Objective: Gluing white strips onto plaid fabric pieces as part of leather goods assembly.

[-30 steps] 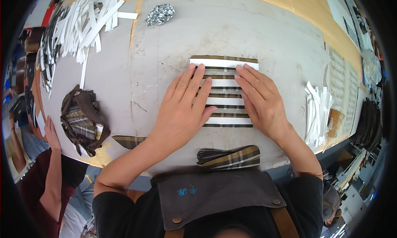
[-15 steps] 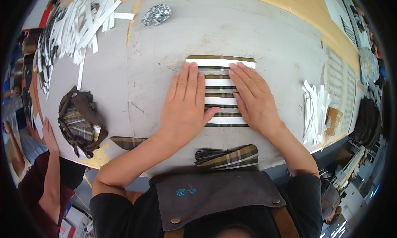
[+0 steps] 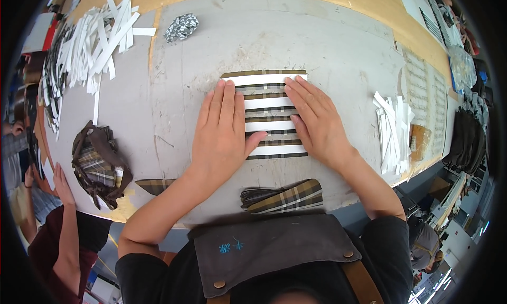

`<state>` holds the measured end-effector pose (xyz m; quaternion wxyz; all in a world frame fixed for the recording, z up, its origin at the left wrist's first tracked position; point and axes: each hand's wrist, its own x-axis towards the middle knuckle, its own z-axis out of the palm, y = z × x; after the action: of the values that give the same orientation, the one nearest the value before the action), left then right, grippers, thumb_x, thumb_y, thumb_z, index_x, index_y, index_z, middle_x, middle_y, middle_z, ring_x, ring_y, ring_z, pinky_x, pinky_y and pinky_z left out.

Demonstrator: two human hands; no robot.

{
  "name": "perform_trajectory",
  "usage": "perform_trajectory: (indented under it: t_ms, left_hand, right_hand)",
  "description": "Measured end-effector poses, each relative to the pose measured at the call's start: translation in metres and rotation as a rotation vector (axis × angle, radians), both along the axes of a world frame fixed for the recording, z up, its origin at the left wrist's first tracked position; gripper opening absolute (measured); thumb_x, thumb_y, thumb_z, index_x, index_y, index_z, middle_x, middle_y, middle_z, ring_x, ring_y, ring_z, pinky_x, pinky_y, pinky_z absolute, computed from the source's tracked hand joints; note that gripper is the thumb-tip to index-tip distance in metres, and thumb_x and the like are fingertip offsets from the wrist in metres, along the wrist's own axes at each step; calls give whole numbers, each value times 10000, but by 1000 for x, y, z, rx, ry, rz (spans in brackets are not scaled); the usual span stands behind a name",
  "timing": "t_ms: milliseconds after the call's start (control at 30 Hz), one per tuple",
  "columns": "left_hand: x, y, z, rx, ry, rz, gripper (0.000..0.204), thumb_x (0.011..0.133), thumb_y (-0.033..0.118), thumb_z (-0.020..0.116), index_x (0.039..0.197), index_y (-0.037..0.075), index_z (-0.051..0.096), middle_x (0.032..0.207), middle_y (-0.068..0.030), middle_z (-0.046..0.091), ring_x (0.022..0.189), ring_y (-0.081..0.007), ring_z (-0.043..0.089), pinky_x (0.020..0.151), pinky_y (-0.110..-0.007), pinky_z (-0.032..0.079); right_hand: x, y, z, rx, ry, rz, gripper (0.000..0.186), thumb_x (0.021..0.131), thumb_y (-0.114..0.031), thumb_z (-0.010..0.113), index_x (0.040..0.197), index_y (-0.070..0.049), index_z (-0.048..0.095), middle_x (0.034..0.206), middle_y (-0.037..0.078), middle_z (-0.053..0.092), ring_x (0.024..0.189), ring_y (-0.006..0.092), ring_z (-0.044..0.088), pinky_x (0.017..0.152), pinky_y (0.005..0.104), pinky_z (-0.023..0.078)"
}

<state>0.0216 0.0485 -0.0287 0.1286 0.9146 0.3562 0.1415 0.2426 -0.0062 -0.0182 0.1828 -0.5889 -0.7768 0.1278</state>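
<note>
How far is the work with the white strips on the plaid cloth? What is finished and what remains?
Already done: four white strips lie in even rows across the plaid cloth piece. In hand: the left hand and the right hand press flat on those rows. Possibly left: a folded stack of plaid pieces at the table edge carries no strips, and loose strips wait at the right.
</note>
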Motion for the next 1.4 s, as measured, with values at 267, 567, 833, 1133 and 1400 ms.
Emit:
perform_trajectory:
  t_ms: [267,567,833,1133,1400]
  left_hand:
    - [-36,-1,15,62,-31,126,454,833,138,677,1230,-45,553,1384,-182,489,1313,-378,425,1083,-501,306]
    - [-54,-29,16,-72,-116,165,420,809,26,656,1212,-51,563,1340,-184,534,1272,-377,465,1028,-448,389]
    - [-55,-41,13,-90,-121,99,436,769,33,685,1192,-33,598,1343,-141,545,1242,-372,476,993,-444,410]
    - [-37,-44,13,-29,-12,14,495,758,154,730,1203,-17,596,1380,-125,512,1259,-355,444,957,-471,404]
    - [-37,-24,12,-44,-103,23,474,793,146,702,1220,-18,576,1387,-137,504,1261,-349,445,968,-475,391]
  right_hand:
    - [-2,2,9,43,78,26,428,841,3,594,1267,27,553,1345,149,547,1305,319,463,1073,432,386]
    - [-36,32,-2,56,55,232,466,813,21,591,1278,22,547,1382,139,519,1318,298,452,1089,419,372]
    - [-37,10,11,-27,79,267,499,777,20,598,1274,11,553,1369,116,531,1290,280,478,1041,415,408]
    - [-37,-3,2,14,58,352,490,743,-6,639,1231,1,594,1320,97,567,1205,263,535,926,376,470]
    - [-35,-1,1,30,47,276,506,734,17,625,1238,18,580,1389,103,513,1268,282,486,975,396,446]
